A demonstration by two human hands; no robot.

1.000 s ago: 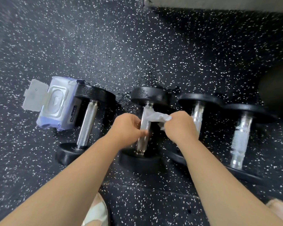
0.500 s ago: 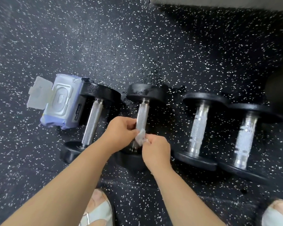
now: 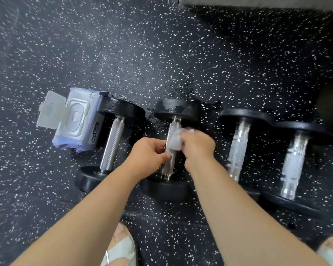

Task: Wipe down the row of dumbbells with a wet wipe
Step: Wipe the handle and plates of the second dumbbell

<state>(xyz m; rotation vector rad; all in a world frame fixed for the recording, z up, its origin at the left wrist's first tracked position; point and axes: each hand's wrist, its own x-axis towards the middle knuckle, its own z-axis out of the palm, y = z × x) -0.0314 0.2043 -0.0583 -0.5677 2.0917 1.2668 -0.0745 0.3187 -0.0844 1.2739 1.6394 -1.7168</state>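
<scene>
White crumpled wet wipe (image 3: 175,140) sits mid-handle on the black dumbbell (image 3: 171,164) with knurled steel bar, second from left. Our right hand (image 3: 199,145) pinches it and our left hand (image 3: 147,153) grips the bar. We should wrap fully and stroke end-to-end, rotating.

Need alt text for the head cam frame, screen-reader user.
Right hand holds a wet wipe against the handle of the second dumbbell from the left, while the left hand grips that handle lower down. Four dumbbells lie in a row on a speckled black floor, with an open wipes pack beside the leftmost.
</scene>
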